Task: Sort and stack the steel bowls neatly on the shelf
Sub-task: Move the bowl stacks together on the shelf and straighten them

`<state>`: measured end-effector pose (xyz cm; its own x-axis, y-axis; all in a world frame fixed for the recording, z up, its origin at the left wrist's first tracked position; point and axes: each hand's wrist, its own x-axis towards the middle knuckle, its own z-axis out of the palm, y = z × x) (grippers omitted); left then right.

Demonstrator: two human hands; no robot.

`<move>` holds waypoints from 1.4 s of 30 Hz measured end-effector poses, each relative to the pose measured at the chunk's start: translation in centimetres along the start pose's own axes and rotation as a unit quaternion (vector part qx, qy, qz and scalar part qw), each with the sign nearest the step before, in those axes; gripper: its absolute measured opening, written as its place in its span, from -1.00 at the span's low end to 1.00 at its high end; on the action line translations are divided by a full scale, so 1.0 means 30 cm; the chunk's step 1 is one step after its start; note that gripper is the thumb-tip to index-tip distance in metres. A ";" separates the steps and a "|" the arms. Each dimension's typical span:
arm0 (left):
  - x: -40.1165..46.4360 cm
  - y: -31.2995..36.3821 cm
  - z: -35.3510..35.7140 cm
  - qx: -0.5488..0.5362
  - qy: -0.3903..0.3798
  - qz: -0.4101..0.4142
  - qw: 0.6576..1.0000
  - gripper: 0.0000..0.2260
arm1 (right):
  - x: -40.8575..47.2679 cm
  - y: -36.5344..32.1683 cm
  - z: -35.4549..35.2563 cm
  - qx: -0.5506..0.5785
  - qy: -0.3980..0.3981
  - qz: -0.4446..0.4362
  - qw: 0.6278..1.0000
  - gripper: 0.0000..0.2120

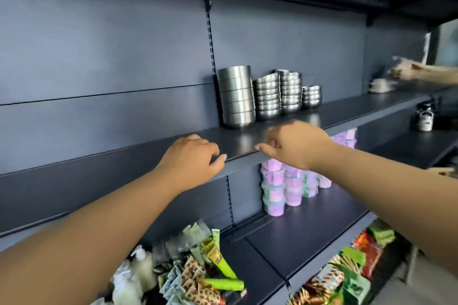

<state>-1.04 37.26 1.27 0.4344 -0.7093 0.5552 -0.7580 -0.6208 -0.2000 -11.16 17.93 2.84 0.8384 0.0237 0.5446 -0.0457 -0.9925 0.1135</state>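
Soft daylight is coming from right of the steel bowls [267, 96], glinting on them; frame edges are blurring, bending.

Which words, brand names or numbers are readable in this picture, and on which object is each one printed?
None can be read.
Snack packets on the lowest shelf: print is blurred.
Green and red packets at lower right: lettering too blurred.
Dark jar at right: pale label, unreadable.
Steel bowls: no text shows.
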 end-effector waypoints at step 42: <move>1.021 -0.121 0.801 -0.508 0.157 -0.489 0.691 -0.02 | 1.083 0.664 0.840 0.691 -0.127 0.093 0.706 -0.26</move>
<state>26.73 9.77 -0.39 0.9752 0.0901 0.2020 -0.1947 -0.0837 0.9773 28.87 -4.10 1.86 0.9660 0.0286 0.2569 0.2582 -0.1497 -0.9544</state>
